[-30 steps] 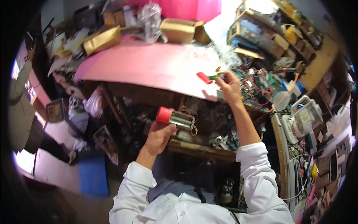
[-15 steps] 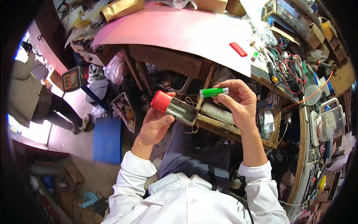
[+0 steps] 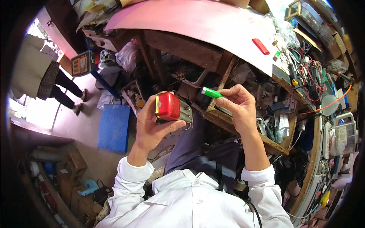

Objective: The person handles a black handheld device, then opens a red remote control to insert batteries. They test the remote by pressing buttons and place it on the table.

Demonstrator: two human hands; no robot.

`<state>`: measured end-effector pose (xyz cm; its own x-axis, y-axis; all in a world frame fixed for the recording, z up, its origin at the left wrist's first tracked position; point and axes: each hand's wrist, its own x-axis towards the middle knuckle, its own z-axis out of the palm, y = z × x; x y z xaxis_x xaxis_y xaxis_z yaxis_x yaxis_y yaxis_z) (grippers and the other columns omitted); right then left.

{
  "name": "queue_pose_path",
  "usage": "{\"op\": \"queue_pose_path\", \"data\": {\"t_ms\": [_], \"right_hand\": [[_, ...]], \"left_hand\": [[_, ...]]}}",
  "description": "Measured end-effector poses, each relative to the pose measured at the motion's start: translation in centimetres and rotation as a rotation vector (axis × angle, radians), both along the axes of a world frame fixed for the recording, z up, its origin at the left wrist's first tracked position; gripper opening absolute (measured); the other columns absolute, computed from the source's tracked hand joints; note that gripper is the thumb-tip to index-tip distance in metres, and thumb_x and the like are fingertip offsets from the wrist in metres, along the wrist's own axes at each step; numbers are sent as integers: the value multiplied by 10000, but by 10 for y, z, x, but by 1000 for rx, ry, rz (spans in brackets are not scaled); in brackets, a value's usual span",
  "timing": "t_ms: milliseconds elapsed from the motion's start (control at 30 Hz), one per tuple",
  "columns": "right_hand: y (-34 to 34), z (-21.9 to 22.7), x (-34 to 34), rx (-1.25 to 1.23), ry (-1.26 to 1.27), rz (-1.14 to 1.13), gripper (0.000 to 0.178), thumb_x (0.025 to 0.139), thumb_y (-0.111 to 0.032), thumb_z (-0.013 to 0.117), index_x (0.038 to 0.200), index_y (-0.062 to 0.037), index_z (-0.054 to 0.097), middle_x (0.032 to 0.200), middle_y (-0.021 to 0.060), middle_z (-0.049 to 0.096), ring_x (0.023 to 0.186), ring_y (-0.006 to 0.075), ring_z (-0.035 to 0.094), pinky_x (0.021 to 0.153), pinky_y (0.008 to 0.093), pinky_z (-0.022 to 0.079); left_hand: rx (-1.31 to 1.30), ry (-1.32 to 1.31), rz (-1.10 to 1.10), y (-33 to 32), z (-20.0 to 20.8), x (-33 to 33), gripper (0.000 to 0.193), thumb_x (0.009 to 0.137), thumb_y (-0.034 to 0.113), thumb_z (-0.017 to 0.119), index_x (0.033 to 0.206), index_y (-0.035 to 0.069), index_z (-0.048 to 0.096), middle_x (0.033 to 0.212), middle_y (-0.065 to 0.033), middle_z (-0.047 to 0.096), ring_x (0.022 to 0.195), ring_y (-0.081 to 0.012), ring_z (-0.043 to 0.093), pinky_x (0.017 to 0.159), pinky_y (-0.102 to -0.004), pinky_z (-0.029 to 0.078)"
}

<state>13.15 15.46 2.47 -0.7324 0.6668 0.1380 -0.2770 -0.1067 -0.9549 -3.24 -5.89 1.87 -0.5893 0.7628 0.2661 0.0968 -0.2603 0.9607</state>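
My left hand [image 3: 149, 126] is closed around a small device with a glossy red cover [image 3: 170, 106], its red end turned toward me. Behind that cover shows part of its grey battery compartment [image 3: 185, 112], with a thin wire hanging below. To the right, my right hand [image 3: 240, 106] pinches a green battery [image 3: 211, 92] between thumb and fingers. The battery's silver end points left toward the device, with a gap between the two. Most of the compartment's inside is hidden from this angle.
A pink board [image 3: 182, 30] covers the bench ahead, with a red piece [image 3: 260, 46] on its right part. Tangled wires [image 3: 310, 78] and tools crowd the right side. An open wooden drawer [image 3: 266, 142] juts out below. At left stand a blue platform scale [image 3: 114, 128] and a person [image 3: 42, 72].
The device has turned in my left hand, so its red end faces me and the compartment points away. The battery has tilted and shifted slightly. The person at left has moved.
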Motion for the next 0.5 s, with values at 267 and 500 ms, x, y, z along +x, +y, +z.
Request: {"op": "queue_pose_path", "data": {"t_ms": [267,500], "right_hand": [[-32,-10,-8,-131,-68,159,183,900,13,756,1040,3,638,1037,114,725,924,148,711,864,287,589],[-43,-25,-10,-114,-94,213,199,877,54,755,1021,11,624,1056,133,724,945,174,715,878,307,589]], "left_hand": [[-128,269,136,-39,5,3,694,709,6,924,1306,72,576,1188,-30,637,1057,-121,639,953,-288,547],[-165,259,140,-45,3,2,690,731,13,911,1329,46,567,1169,-33,639,1034,-139,647,944,-303,547]]}}
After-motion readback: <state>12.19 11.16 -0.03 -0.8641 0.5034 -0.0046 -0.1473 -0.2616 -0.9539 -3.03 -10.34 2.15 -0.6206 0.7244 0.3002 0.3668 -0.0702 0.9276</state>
